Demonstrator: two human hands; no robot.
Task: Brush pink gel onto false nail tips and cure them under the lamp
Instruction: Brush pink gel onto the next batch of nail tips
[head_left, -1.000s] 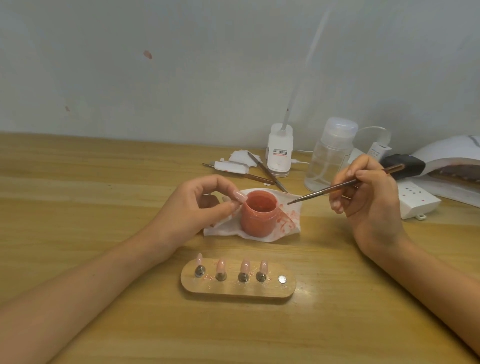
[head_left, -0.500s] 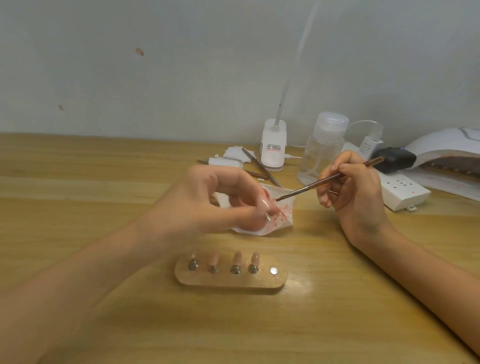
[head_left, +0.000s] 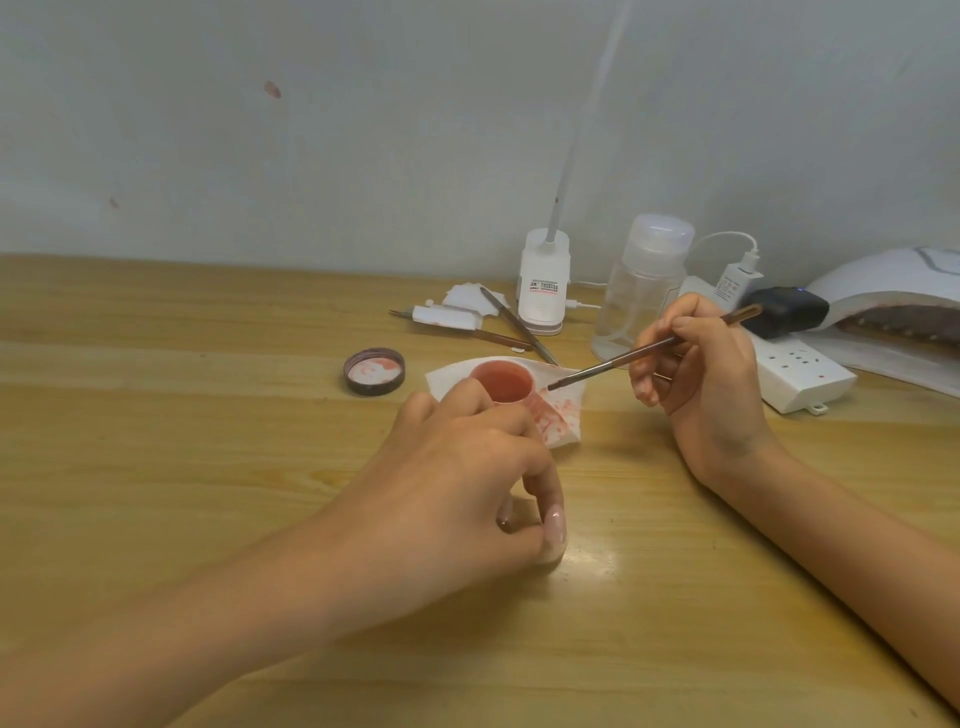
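Pink jar (head_left: 503, 383) behind left hand (head_left: 457, 483), perhaps touching.

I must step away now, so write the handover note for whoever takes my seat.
Left hand: fingers curled low over the table, nearer than the gel jar; what they hold is hidden.
Right hand grips the brush, bristles over the stained tissue.
Jar open, lid left of it; lamp far right.
Done: jar opened. Left: brushing and curing; no tips visible.
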